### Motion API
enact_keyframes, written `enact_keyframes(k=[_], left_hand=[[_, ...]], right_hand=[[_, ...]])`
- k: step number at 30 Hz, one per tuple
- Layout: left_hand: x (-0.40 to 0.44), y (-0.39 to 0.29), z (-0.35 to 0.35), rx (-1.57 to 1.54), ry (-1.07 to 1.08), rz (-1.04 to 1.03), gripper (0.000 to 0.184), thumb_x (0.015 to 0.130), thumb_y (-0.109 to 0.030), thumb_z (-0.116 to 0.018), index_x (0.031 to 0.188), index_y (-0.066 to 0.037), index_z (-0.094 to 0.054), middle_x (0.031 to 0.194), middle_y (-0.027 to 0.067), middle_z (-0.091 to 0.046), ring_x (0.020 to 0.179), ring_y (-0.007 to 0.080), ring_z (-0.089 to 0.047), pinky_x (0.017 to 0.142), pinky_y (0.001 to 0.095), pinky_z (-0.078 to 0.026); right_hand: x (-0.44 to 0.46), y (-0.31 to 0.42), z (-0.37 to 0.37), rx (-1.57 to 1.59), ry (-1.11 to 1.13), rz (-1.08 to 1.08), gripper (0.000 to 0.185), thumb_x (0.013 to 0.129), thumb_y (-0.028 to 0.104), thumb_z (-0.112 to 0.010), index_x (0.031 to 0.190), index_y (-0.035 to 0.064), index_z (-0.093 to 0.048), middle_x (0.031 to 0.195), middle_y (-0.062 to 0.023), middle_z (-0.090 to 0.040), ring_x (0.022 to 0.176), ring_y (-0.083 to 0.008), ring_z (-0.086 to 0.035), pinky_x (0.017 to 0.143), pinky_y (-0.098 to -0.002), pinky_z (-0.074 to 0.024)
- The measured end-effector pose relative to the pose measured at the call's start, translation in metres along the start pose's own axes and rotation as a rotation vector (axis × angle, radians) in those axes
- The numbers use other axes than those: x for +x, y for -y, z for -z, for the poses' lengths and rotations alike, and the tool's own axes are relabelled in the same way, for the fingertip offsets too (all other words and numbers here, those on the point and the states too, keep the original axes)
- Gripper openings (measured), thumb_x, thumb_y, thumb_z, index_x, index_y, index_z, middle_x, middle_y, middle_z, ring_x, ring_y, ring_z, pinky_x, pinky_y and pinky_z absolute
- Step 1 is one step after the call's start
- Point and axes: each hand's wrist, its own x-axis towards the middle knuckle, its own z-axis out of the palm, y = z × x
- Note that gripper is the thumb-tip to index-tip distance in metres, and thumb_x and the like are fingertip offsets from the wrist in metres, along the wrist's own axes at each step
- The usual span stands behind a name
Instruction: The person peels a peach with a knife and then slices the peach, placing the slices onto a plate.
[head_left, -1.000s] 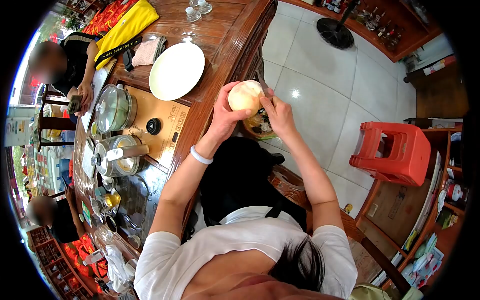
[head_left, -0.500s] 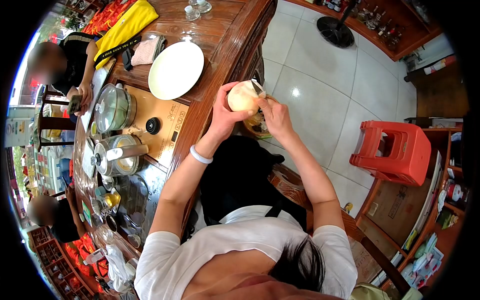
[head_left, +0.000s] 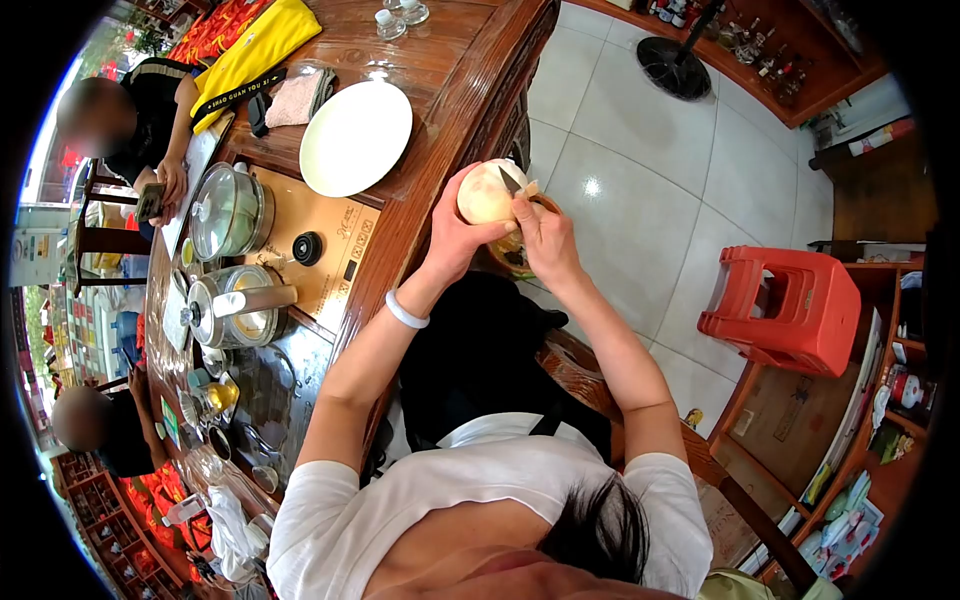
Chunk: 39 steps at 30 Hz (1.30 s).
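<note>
My left hand (head_left: 456,230) is wrapped round a pale, peeled round fruit (head_left: 484,192), with a white bracelet on that wrist. Against the fruit's right side, my right hand (head_left: 546,235) grips a small knife (head_left: 509,181), its dark blade tip lying over the fruit's surface. The knife's handle is mostly hidden by my fingers. Beneath both hands, partly covered, a bin (head_left: 512,262) on the floor holds scraps. To the left, a white oval plate (head_left: 356,139) lies on the wooden table (head_left: 447,62).
Glass pots (head_left: 232,215) and a kettle (head_left: 235,308) stand on the table's left part. A yellow bag (head_left: 262,52) lies beyond them. Two people sit across the table, one holding a phone (head_left: 150,203). Red stools (head_left: 782,308) stand on the floor at right.
The knife blade has moved from the fruit's upper right edge onto its face, and my right hand has shifted slightly left and its fingers have turned. My left hand still holds the fruit.
</note>
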Motion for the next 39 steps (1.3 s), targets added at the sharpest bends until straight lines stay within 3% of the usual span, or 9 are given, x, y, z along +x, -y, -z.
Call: enact_keyframes(k=[2,4,7,12,14,23,32,36,39], left_hand=[[0.002,-0.004,0.000,0.002,0.021,-0.033,0.077,0.062,0.002,-0.071,0.128,-0.002,-0.032,0.118,0.0105,-0.048,0.110,0.0205,-0.048,0.093,0.0329,-0.042],[0.004,-0.013,0.002,-0.524,0.092,0.219,0.069,0.068,0.001,-0.066,0.128,-0.005,-0.031,0.121,0.0110,-0.046,0.111,0.0222,-0.047,0.093,0.0345,-0.041],[0.004,-0.017,0.004,-0.386,0.111,0.241,0.063,0.073,-0.001,-0.061,0.127,-0.007,-0.031,0.125,0.0118,-0.043,0.112,0.0236,-0.046,0.093,0.0358,-0.041],[0.005,-0.012,0.007,-0.257,0.085,0.186,0.079,0.062,0.009,-0.069,0.130,0.000,-0.030,0.125,0.0120,-0.044,0.116,0.0233,-0.044,0.096,0.0351,-0.040],[0.006,-0.013,0.006,-0.200,0.101,0.144,0.085,0.055,0.011,-0.073,0.130,0.002,-0.033,0.124,0.0116,-0.045,0.116,0.0227,-0.044,0.098,0.0345,-0.039],[0.005,-0.010,0.008,-0.034,0.093,0.006,0.089,0.051,0.008,-0.076,0.127,-0.003,-0.031,0.121,0.0106,-0.044,0.113,0.0218,-0.045,0.097,0.0344,-0.039],[0.006,-0.004,0.006,0.154,0.040,-0.110,0.092,0.047,0.005,-0.080,0.124,-0.006,-0.031,0.115,0.0095,-0.046,0.109,0.0213,-0.046,0.094,0.0346,-0.041],[0.006,-0.007,0.006,0.178,0.053,-0.146,0.092,0.050,0.002,-0.080,0.127,-0.004,-0.030,0.119,0.0099,-0.045,0.112,0.0212,-0.044,0.096,0.0340,-0.039],[0.006,-0.014,0.005,-0.058,0.095,-0.021,0.089,0.055,0.003,-0.077,0.130,-0.001,-0.028,0.123,0.0111,-0.042,0.115,0.0209,-0.043,0.097,0.0338,-0.038]], right_hand=[[0.002,-0.002,0.001,-0.012,-0.032,0.031,0.057,0.091,0.047,-0.040,0.068,-0.0025,-0.056,0.056,-0.0216,-0.051,0.054,-0.0368,-0.055,0.051,-0.0404,-0.0414],[0.006,-0.003,0.007,0.029,0.006,-0.087,0.058,0.091,0.048,-0.038,0.068,-0.0024,-0.056,0.056,-0.0209,-0.052,0.056,-0.0357,-0.055,0.053,-0.0406,-0.0416],[0.009,0.002,0.019,-0.004,0.045,-0.178,0.061,0.091,0.051,-0.037,0.067,-0.0028,-0.055,0.057,-0.0205,-0.052,0.058,-0.0354,-0.056,0.055,-0.0408,-0.0419],[0.007,-0.012,0.018,-0.193,0.068,-0.141,0.069,0.086,0.059,-0.039,0.065,-0.0052,-0.053,0.054,-0.0206,-0.051,0.055,-0.0356,-0.054,0.055,-0.0411,-0.0420],[0.008,-0.008,0.021,-0.157,0.099,-0.157,0.072,0.085,0.062,-0.038,0.064,-0.0055,-0.052,0.053,-0.0192,-0.049,0.052,-0.0329,-0.052,0.055,-0.0407,-0.0414],[0.005,-0.019,0.012,0.171,0.170,-0.285,0.071,0.087,0.061,-0.035,0.065,-0.0033,-0.054,0.051,-0.0118,-0.048,0.050,-0.0227,-0.049,0.053,-0.0369,-0.0401],[0.000,-0.007,0.007,-0.035,0.050,-0.070,0.060,0.090,0.050,-0.041,0.067,-0.0036,-0.055,0.054,-0.0198,-0.049,0.055,-0.0355,-0.052,0.055,-0.0419,-0.0399],[0.004,-0.006,0.010,0.002,0.043,-0.140,0.061,0.089,0.051,-0.041,0.063,-0.0036,-0.052,0.055,-0.0200,-0.050,0.055,-0.0351,-0.054,0.055,-0.0423,-0.0407],[0.008,-0.012,0.015,-0.091,0.023,-0.111,0.064,0.088,0.054,-0.040,0.061,-0.0034,-0.051,0.055,-0.0205,-0.051,0.055,-0.0353,-0.055,0.055,-0.0418,-0.0418]])
